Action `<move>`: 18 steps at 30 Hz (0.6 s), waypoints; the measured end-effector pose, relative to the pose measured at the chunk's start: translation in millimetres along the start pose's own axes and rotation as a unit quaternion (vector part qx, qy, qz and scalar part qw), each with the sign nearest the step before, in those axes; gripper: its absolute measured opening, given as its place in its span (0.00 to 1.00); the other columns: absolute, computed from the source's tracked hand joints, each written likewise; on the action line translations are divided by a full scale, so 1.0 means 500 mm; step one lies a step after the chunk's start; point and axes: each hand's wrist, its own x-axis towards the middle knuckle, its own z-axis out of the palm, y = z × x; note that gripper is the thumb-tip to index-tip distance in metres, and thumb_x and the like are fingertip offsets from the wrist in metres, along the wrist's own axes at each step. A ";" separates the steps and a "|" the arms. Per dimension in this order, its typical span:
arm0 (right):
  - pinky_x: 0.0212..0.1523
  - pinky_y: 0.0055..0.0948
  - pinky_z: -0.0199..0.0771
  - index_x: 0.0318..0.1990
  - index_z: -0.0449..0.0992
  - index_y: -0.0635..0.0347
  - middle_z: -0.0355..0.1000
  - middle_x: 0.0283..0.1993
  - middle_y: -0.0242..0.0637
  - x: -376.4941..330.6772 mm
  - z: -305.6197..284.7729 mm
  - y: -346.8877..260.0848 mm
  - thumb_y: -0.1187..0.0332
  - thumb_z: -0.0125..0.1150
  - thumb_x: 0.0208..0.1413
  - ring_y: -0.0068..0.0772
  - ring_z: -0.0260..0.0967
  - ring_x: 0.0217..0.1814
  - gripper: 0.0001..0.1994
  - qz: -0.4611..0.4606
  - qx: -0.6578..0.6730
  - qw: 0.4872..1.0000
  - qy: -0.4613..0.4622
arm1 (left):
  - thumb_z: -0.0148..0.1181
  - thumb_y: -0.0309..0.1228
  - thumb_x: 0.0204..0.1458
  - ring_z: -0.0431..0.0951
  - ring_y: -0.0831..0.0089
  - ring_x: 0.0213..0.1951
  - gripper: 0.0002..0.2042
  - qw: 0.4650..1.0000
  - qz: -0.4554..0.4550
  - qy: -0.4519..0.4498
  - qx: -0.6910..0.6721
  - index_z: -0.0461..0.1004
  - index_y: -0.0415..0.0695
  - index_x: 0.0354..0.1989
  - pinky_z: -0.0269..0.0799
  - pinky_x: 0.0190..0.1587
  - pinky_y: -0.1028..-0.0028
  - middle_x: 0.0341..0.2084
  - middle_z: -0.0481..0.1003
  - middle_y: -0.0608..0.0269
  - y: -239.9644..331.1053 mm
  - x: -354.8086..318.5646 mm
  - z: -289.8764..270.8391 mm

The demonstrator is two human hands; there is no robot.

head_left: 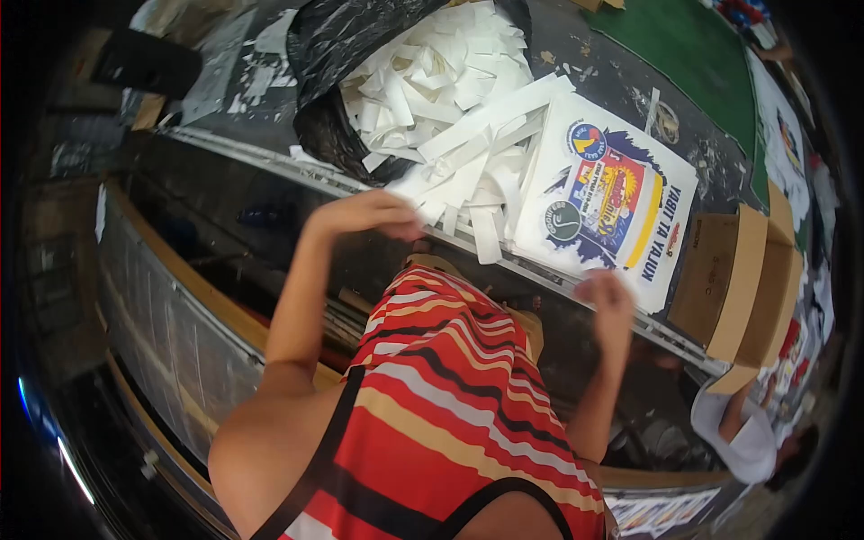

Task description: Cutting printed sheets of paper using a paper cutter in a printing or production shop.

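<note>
A stack of white printed sheets with a colourful picture and logos lies at the table's front edge. My right hand is at the near edge of that stack, its fingers bent and smeared by motion; whether it grips a sheet is unclear. To the left, my left hand hovers by the table edge beside a pile of white paper strips. Its fingertips are blurred too, and anything in them cannot be made out. Behind the strips, a black plastic bag gapes around many white paper scraps.
An opened cardboard box stands right of the sheets. A green mat covers the far right, with a small tape roll nearer. Someone else's arm shows at the right. A metal rail runs along the table's front edge.
</note>
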 end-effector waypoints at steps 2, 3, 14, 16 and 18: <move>0.44 0.33 0.78 0.48 0.79 0.65 0.81 0.36 0.41 -0.018 0.185 0.015 0.60 0.58 0.66 0.31 0.80 0.39 0.16 0.034 -0.006 0.996 -0.081 | 0.54 0.38 0.66 0.84 0.71 0.39 0.15 0.995 -0.058 0.078 -0.022 0.79 0.38 0.44 0.79 0.46 0.70 0.36 0.82 0.60 -0.082 -0.105 -0.140; 0.42 0.31 0.78 0.50 0.79 0.66 0.81 0.38 0.43 -0.019 0.265 0.025 0.60 0.60 0.65 0.32 0.79 0.37 0.17 -0.002 -0.074 0.996 -0.043 | 0.58 0.36 0.61 0.84 0.69 0.37 0.13 0.978 -0.100 0.171 0.068 0.80 0.38 0.40 0.79 0.42 0.67 0.33 0.83 0.59 -0.126 -0.139 -0.215; 0.78 0.41 0.36 0.72 0.41 0.81 0.39 0.77 0.69 0.226 0.597 -0.008 0.49 0.64 0.59 0.58 0.36 0.81 0.51 -0.046 -0.113 0.970 0.210 | 0.74 0.34 0.37 0.54 0.38 0.69 0.50 0.738 0.008 0.517 0.432 0.51 0.34 0.71 0.53 0.70 0.46 0.70 0.54 0.42 -0.345 -0.028 -0.400; 0.78 0.40 0.35 0.73 0.38 0.80 0.38 0.78 0.66 0.255 0.616 0.010 0.47 0.67 0.58 0.56 0.36 0.82 0.54 -0.038 -0.126 0.959 0.250 | 0.73 0.34 0.39 0.61 0.40 0.62 0.48 0.733 0.045 0.537 0.416 0.53 0.30 0.69 0.58 0.66 0.51 0.63 0.61 0.39 -0.337 -0.023 -0.371; 0.77 0.40 0.41 0.73 0.41 0.76 0.43 0.77 0.62 0.286 0.633 0.031 0.49 0.69 0.56 0.52 0.42 0.80 0.53 -0.005 -0.039 0.960 0.277 | 0.73 0.36 0.40 0.64 0.40 0.58 0.48 0.750 0.057 0.538 0.380 0.53 0.28 0.68 0.59 0.63 0.51 0.58 0.64 0.37 -0.335 -0.011 -0.351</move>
